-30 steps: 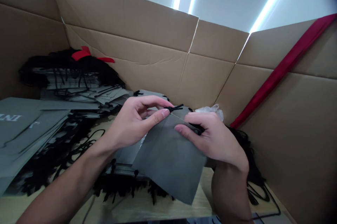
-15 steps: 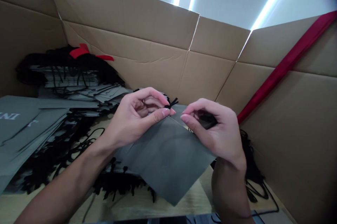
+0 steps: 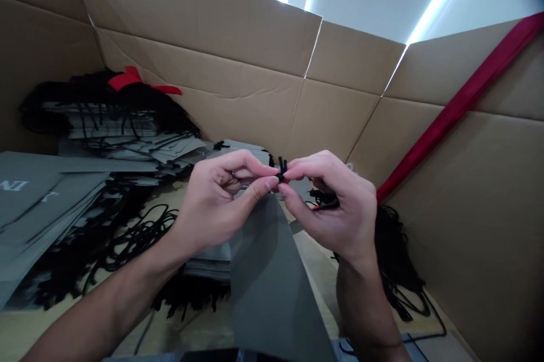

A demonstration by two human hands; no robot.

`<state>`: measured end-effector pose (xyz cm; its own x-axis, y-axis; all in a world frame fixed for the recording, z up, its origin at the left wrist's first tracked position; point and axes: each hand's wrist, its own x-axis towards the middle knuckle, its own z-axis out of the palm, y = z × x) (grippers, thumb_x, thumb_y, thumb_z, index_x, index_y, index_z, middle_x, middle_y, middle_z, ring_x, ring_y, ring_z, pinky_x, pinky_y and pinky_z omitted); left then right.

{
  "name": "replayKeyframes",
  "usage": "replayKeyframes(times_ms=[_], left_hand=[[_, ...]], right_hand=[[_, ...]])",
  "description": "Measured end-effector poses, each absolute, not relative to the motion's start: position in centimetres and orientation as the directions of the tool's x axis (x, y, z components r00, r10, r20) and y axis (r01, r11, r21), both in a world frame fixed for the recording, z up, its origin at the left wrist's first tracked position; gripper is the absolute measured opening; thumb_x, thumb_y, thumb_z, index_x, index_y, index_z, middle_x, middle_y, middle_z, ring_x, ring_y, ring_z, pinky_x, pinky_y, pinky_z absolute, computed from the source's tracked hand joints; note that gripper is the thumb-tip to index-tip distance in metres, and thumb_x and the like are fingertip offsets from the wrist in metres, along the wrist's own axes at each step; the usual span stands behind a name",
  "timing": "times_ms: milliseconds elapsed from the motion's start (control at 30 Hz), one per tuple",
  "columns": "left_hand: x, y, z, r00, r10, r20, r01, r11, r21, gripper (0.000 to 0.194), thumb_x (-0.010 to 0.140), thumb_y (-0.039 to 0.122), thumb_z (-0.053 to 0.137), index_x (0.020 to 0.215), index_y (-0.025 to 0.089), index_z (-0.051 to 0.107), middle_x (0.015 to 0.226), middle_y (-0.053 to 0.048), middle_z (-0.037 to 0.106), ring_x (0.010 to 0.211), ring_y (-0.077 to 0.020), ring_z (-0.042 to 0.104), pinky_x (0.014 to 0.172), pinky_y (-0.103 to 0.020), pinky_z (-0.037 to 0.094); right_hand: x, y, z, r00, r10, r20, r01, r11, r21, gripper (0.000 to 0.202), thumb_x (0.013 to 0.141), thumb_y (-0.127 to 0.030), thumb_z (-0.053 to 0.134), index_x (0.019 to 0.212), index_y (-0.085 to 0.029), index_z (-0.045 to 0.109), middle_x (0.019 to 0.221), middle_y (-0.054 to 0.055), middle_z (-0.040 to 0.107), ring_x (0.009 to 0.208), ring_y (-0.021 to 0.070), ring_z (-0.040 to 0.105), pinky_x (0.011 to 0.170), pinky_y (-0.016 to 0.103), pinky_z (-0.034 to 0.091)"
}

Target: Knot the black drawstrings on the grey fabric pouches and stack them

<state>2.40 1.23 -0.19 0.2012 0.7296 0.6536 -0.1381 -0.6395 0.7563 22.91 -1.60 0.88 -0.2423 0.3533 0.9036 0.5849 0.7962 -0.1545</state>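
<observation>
My left hand (image 3: 221, 195) pinches a black cord (image 3: 283, 165) at its knot between thumb and index finger. The cord's two short ends point up. From the opposite side my right hand (image 3: 335, 203) is closed with its index fingertip and thumb at the same knot. Below the knot hangs a grey sheet (image 3: 272, 288), seen at a slant and reaching down past the table edge. My right hand's other fingers are curled under and partly hidden. Behind the left wrist sits a stack of grey sheets (image 3: 208, 268) with black cord ends along its front.
Grey printed sheets (image 3: 29, 197) lie at left, fringed with black cord. Farther back stands a pile of grey sheets and black cords (image 3: 127, 118) with a red strip on top. More black cord (image 3: 395, 260) lies at right. Cardboard walls (image 3: 238, 62) surround the table.
My right hand has moved left to meet the knot at my left fingertips. The grey sheet has swung from a broad face to a steep slant. The cord ends now point more upright.
</observation>
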Motion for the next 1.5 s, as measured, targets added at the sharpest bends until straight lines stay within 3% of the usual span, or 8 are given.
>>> replayKeyframes(times_ms=[167,300,500,633,833,1067,1233,1500], left_hand=[[2.3,1.3,-0.4,0.218,0.717,0.662,-0.073,-0.665,0.744,0.022,0.097,0.043,0.091,0.098,0.022,0.087,0.087,-0.006,0.087,0.074,-0.0204,0.082,0.069,-0.028,0.068],[2.1,1.5,-0.1,0.221,0.685,0.694,-0.031,-0.706,0.707,0.008,0.097,0.031,0.089,0.098,0.024,0.091,0.088,-0.002,0.087,0.075,-0.0174,0.080,0.074,-0.026,0.067],[1.1,1.7,0.7,0.317,0.583,0.748,-0.020,-0.785,0.620,0.004,0.100,0.024,0.087,0.097,0.025,0.090,0.090,0.000,0.086,0.079,-0.0138,0.077,0.073,-0.021,0.062],[0.3,2.1,0.5,0.386,0.522,0.760,-0.002,-0.824,0.567,0.003,0.100,0.024,0.088,0.102,0.025,0.089,0.096,-0.001,0.087,0.083,-0.0157,0.079,0.075,-0.023,0.062],[-0.4,2.1,0.2,0.438,0.303,0.846,0.095,-0.952,0.291,0.016,0.097,0.015,0.087,0.106,0.029,0.087,0.095,0.001,0.088,0.081,-0.0156,0.083,0.079,-0.024,0.065],[-0.5,1.9,-0.2,0.493,0.050,0.869,0.177,-0.983,-0.044,0.016,0.097,0.008,0.081,0.106,0.019,0.075,0.096,-0.001,0.085,0.079,-0.0126,0.082,0.078,-0.020,0.063],[-0.3,1.9,-0.3,0.435,0.062,0.898,0.198,-0.980,-0.029,0.020,0.091,0.009,0.082,0.104,0.022,0.074,0.090,0.002,0.083,0.076,-0.0129,0.082,0.073,-0.020,0.063],[0.2,3.1,-0.2,0.380,0.184,0.907,-0.104,-0.965,0.239,0.026,0.081,0.005,0.086,0.095,0.024,0.077,0.082,0.002,0.081,0.072,-0.0156,0.079,0.066,-0.025,0.063]], right_hand=[[22.7,-1.8,0.8,-0.197,0.403,0.894,0.594,0.774,-0.218,0.011,0.097,-0.015,0.080,0.101,-0.026,0.078,0.096,0.001,0.083,0.077,0.0177,0.071,0.075,0.036,0.062],[22.7,-2.1,0.9,-0.139,0.506,0.851,0.574,0.742,-0.347,0.010,0.094,-0.016,0.081,0.099,-0.025,0.081,0.090,-0.001,0.082,0.071,0.0144,0.069,0.071,0.032,0.061],[22.8,-2.1,1.1,-0.132,0.635,0.761,0.368,0.745,-0.557,0.011,0.092,-0.013,0.083,0.097,-0.022,0.083,0.077,-0.004,0.076,0.062,0.0096,0.064,0.055,0.024,0.051],[22.9,-2.1,1.2,-0.177,0.680,0.711,0.277,0.728,-0.627,0.008,0.091,-0.013,0.083,0.094,-0.020,0.082,0.073,-0.004,0.073,0.056,0.0082,0.059,0.050,0.023,0.045],[23.0,-2.2,1.4,-0.241,0.684,0.688,0.336,0.724,-0.603,0.014,0.085,-0.006,0.080,0.090,-0.019,0.080,0.075,-0.004,0.073,0.063,0.0078,0.062,0.054,0.019,0.047],[23.1,-2.0,1.0,-0.357,0.546,0.758,0.430,0.817,-0.386,0.019,0.079,-0.002,0.077,0.091,-0.018,0.079,0.083,-0.002,0.078,0.071,0.0089,0.066,0.065,0.021,0.053],[22.7,-1.8,0.7,-0.365,0.450,0.815,0.434,0.857,-0.279,0.022,0.079,-0.001,0.076,0.093,-0.018,0.077,0.086,-0.001,0.077,0.077,0.0110,0.069,0.073,0.023,0.056],[22.1,-1.5,0.4,-0.262,0.564,0.783,0.243,0.824,-0.512,0.021,0.077,-0.003,0.077,0.089,-0.020,0.077,0.079,-0.004,0.073,0.064,0.0077,0.059,0.058,0.020,0.050]])
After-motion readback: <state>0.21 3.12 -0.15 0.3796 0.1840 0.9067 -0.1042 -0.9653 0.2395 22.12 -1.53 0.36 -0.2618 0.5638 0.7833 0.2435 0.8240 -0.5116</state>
